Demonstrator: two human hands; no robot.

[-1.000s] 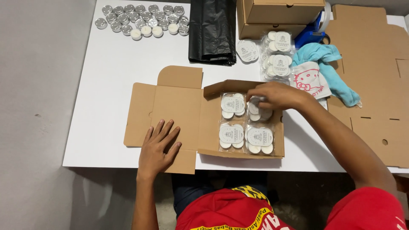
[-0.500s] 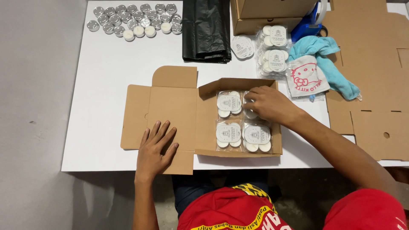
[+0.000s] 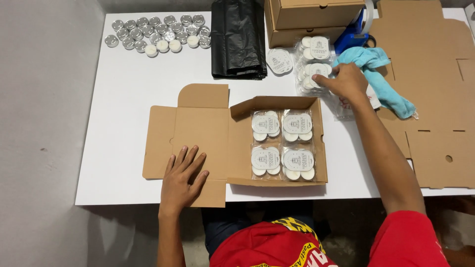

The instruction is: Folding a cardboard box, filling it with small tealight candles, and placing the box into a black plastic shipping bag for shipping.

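**Reaching for the next candle pack**

The open cardboard box [image 3: 232,143] lies flat on the white table [image 3: 128,89], its lid spread out to the left. Four clear packs of tealights [image 3: 282,143] already sit in it, two by two, filling the tray.

The right hand [image 3: 344,81] is stretched out past the far right corner of the box, resting on the pile of candle packs [image 3: 312,62] near the blue cloth [image 3: 381,74]. Its fingers curl down over the nearest pack and touch it; whether they have closed around it cannot be told from this angle. The arm is nearly straight and runs diagonally from the shoulder to the pile.

The left hand [image 3: 182,180] lies palm down on the open lid, fingers spread and released, holding nothing. It pins the box in place.

To take a pack cleanly, the best grip would be by the edges, thumb on one side and fingers on the other, so the slippery wrap does not slide and only one pack lifts from the pile. Keeping the left palm pressed on the lid should stop the box shifting.

Loose tealights in metal cups [image 3: 158,32] and a folded black bag [image 3: 237,39] lie further back, well apart from both hands.
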